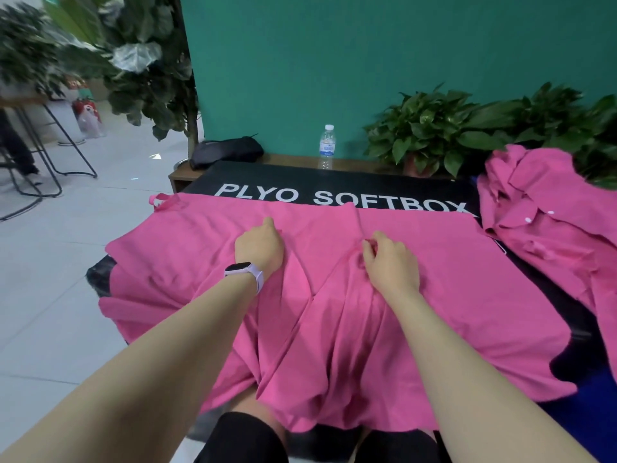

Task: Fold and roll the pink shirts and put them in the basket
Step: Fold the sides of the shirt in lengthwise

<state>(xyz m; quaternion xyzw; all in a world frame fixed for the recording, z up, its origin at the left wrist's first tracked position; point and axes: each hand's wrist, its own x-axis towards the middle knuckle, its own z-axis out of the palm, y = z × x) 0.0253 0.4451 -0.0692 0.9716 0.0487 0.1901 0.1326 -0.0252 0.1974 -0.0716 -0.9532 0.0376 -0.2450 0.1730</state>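
Across the black box [334, 182] lies the pink shirt [434, 279]; my left hand [260, 245] curls into its cloth, right hand [390, 262] pinches the centre crease. I'd smooth outward before folding.

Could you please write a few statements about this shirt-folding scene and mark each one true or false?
1. Both hands rest on the spread-out pink shirt. True: the left hand and the right hand lie on it.
2. The smartwatch with a pale strap is on the right wrist. False: it is on the left wrist.
3. A clear plastic water bottle stands upright by the green wall. True.
4. The crumpled pile of pink shirts lies to the left. False: it lies to the right.
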